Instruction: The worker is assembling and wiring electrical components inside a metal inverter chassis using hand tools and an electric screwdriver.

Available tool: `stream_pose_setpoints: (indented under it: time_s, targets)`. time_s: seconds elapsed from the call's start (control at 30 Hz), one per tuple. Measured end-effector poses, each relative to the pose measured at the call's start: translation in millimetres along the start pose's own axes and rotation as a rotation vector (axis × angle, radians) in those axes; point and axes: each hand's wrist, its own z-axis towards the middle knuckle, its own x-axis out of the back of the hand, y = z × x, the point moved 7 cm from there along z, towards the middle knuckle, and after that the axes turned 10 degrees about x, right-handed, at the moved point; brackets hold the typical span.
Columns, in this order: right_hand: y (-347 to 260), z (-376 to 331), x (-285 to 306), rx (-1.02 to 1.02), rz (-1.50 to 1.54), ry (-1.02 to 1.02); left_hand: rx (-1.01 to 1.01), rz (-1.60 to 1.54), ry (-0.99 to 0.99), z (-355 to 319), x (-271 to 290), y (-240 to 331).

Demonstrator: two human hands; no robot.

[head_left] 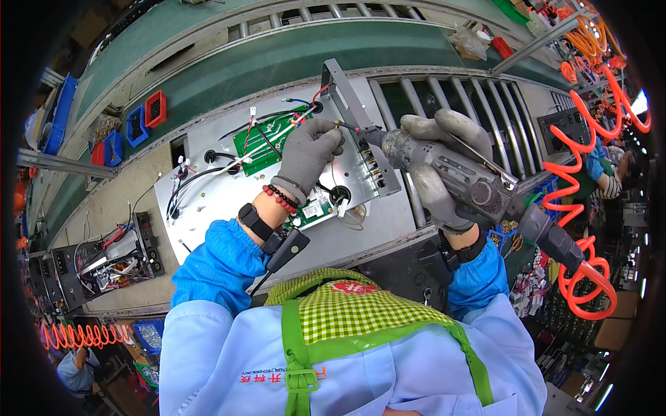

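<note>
My right hand (pixel 438 197), in a grey glove, grips a dark air screwdriver (pixel 479 182) whose orange coiled hose (pixel 595 288) hangs off its back end. The tool lies sideways, its bit pointing left. My left hand (pixel 307 158), gloved too, is closed with finger and thumb tips pinched beside the end of the bit. What they hold, if anything, is too small to make out. Under both hands lies a silver metal plate (pixel 229 239) with an upright grey end panel (pixel 347 93). It carries a green circuit board (pixel 260 147), a smaller board (pixel 312 211) and loose wires.
At left stands a black unit (pixel 114 253) with exposed parts. Beyond it are a red bin (pixel 155 108) and a blue bin (pixel 137 125) of small parts. A roller conveyor (pixel 479 104) runs to the right. Other people work at the far right and lower left.
</note>
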Motion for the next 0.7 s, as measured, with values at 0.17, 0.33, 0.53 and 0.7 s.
stream_pose_setpoints:
  time_s: [0.17,0.33,0.53,0.7]
  targets:
    - [16,22,-18,-0.145,-0.039,-0.083,-0.343,0.672,0.201,-3,10,18]
    - [49,36,-39,-0.123,-0.029,-0.026,-0.325,1.050,0.208,-6,11,11]
    - [53,36,-49,-0.109,-0.056,-0.075,-0.152,1.095,0.148,0,11,2]
    - [50,37,-42,-0.052,0.047,0.079,-0.137,0.869,0.181,2,25,-7]
